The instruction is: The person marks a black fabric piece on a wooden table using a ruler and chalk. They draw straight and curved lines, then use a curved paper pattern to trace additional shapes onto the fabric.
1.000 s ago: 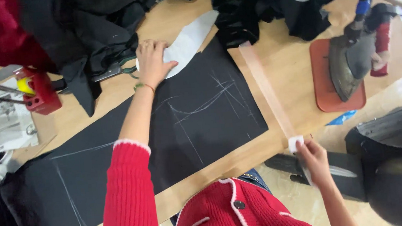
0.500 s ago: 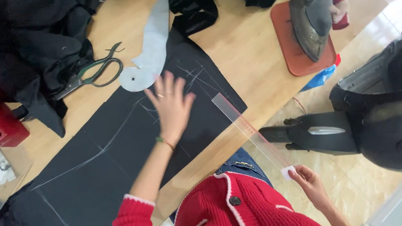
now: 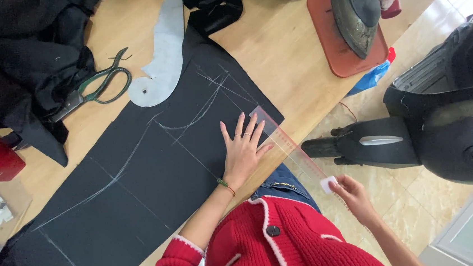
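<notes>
While left hand (image 3: 242, 152) lies flat, fingers spread, on black fabric (image 3: 139, 180), right hand (image 3: 351, 192) pinches white chalk (image 3: 328, 185)

The single head-worn camera looked steeply down, fairly close, over the wooden table (image 3: 293, 66) edge and floor (image 3: 387, 194).

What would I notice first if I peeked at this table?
Probably the big black cloth with chalk lines, spread across the wooden table, with the left hand flat on it by a clear ruler. The right hand pinches a small white chalk piece off the table's edge. At the far side an iron sits on a red mat, and green scissors lie to the left.
</notes>
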